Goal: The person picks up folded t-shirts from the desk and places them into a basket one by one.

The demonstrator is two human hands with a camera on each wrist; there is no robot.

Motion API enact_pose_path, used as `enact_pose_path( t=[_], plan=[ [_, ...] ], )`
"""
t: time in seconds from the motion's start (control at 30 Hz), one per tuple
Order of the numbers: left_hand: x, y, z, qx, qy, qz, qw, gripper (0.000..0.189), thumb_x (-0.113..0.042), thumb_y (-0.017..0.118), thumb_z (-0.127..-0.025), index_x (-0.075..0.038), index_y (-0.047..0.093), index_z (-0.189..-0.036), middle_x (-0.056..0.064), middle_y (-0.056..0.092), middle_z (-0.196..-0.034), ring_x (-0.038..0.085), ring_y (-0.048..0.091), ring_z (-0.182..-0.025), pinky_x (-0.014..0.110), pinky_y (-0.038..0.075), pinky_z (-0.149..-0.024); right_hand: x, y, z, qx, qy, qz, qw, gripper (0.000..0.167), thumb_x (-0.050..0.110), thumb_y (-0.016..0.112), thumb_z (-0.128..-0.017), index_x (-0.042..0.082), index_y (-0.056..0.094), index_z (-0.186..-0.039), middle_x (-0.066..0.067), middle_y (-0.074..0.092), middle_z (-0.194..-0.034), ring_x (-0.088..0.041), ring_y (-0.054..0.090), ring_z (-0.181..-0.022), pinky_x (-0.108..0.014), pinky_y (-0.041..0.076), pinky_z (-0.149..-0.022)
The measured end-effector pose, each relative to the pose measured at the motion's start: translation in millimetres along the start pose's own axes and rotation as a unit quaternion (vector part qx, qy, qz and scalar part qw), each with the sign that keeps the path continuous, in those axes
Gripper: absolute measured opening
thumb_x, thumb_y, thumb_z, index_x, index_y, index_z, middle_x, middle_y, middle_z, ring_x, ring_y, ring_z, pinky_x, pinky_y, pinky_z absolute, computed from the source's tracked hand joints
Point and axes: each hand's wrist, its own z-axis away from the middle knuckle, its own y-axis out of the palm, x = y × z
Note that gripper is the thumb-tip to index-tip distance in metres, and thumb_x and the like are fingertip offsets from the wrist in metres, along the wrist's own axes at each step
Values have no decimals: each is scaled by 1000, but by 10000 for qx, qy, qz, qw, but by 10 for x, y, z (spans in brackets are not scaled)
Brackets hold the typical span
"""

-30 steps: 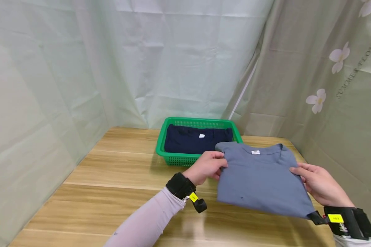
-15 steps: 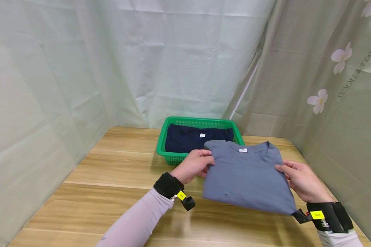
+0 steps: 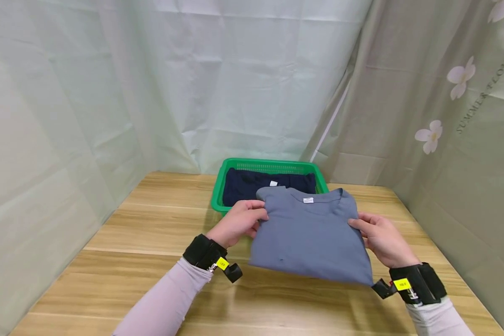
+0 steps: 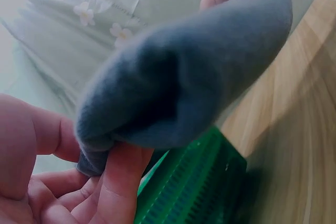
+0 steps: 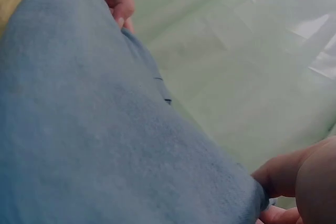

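A folded blue-grey T-shirt (image 3: 311, 238), its neckline and white label at the far edge, hangs above the table between both hands. My left hand (image 3: 240, 221) pinches its left side, thumb on top and fingers beneath; the left wrist view shows the folded layers (image 4: 173, 87) at the pinch. My right hand (image 3: 384, 238) pinches the opposite side, the thumb (image 5: 281, 174) pressing on the cloth in the right wrist view. Behind the shirt stands a green plastic basket (image 3: 216, 191) with a folded navy garment (image 3: 248, 182) inside. The shirt overlaps the basket's front right part in the head view.
The wood-grain table (image 3: 143, 261) extends to the left and in front of the basket. A pale curtain (image 3: 243, 84) closes off the back, and a flower-printed curtain (image 3: 458, 186) runs along the right side.
Both hands have carried the folded T-shirt leftward, so it now covers more of the basket's front. The grip on each side is unchanged, and the basket has stayed in place.
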Motion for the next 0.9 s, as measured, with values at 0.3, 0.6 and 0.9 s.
enact_pose_path(
  t=[0.3,0.6,0.9],
  plan=[
    [-25,-230,24,-199,60,-248,9995,27,-7,61,-103,-11,48,-80,-3,40,-71,16,42,-64,26,40,-55,104,220,-229,91,-36,-26,9999,58,25,59,-115,-11,44,-158,8,69,-111,-5,67,-93,-24,61,-80],
    [-136,-367,-131,-488,197,-943,9942,39,-11,57,-108,-15,36,-76,-3,35,-70,16,40,-66,26,38,-59,273,283,-533,20,-41,224,9997,54,25,55,-116,-10,48,-156,0,65,-114,-10,64,-95,-25,59,-80],
    [-245,-492,-317,-903,263,-1450,9850,44,-12,56,-110,-15,35,-72,-4,32,-68,14,40,-58,25,32,-59,451,349,-910,-118,106,259,9995,60,24,53,-116,-6,39,-166,-18,61,-139,-21,63,-114,-41,56,-110]
  ],
)
